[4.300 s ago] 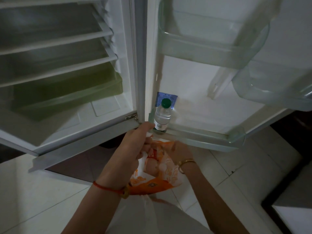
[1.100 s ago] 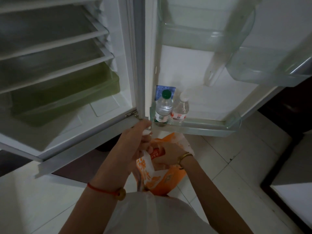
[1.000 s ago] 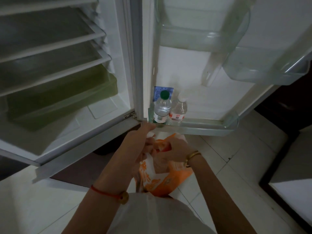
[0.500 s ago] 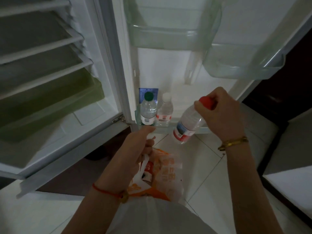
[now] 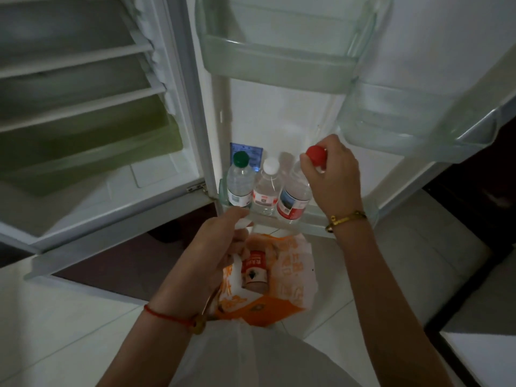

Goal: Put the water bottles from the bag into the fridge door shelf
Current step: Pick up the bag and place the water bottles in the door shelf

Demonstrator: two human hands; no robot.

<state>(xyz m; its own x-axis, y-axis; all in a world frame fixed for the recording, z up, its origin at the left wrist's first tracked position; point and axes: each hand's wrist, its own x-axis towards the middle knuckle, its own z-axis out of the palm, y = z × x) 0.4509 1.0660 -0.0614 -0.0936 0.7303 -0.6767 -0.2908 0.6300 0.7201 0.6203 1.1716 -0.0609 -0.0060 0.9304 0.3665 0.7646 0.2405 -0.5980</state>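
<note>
Now right hand [image 5: 331, 178] grips clear bottle [image 5: 293, 196] (red cap, red-blue label).

The right hand [image 5: 332, 177] is reached out far and to the right, its forearm running up from the near right with a gold bangle [image 5: 346, 220] on the wrist, and its fingers are curled closed around the red-capped bottle [image 5: 294, 195] at the neck. The left hand [image 5: 220, 241] sits nearer and lower, toward the middle, clenched on the bag [image 5: 268, 286] at its top edge, with a red cord bracelet [image 5: 170, 318] on the wrist.
</note>
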